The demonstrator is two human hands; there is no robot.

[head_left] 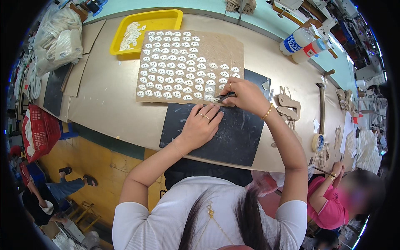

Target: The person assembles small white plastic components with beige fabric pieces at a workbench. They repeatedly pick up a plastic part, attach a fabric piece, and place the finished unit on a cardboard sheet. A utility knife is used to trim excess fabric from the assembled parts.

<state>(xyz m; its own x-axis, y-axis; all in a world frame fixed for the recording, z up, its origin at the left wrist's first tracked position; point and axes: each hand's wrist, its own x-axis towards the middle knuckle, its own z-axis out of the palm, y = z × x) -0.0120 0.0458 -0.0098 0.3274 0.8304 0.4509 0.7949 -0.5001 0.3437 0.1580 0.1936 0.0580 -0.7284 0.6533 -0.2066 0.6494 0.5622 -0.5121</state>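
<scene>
A brown sheet (223,46) lies on the table, covered with rows of small white rounded-triangle pieces (179,72), each with dark holes. At the sheet's near right edge my right hand (246,95) is closed round a slim dark tool with a pale tip (225,97); its exact kind is hard to make out. The tip is at a white piece in the nearest row. My left hand (200,126) lies palm down on a black mat (235,143), its fingers stretched toward the sheet's edge and holding nothing.
A yellow tray (177,21) of loose white pieces stands behind the sheet. Two bottles (294,41) stand at the back right. Brown cut-outs (288,102), a hammer (321,104) and a tape roll (318,142) lie to the right. A person in pink (331,204) works nearby.
</scene>
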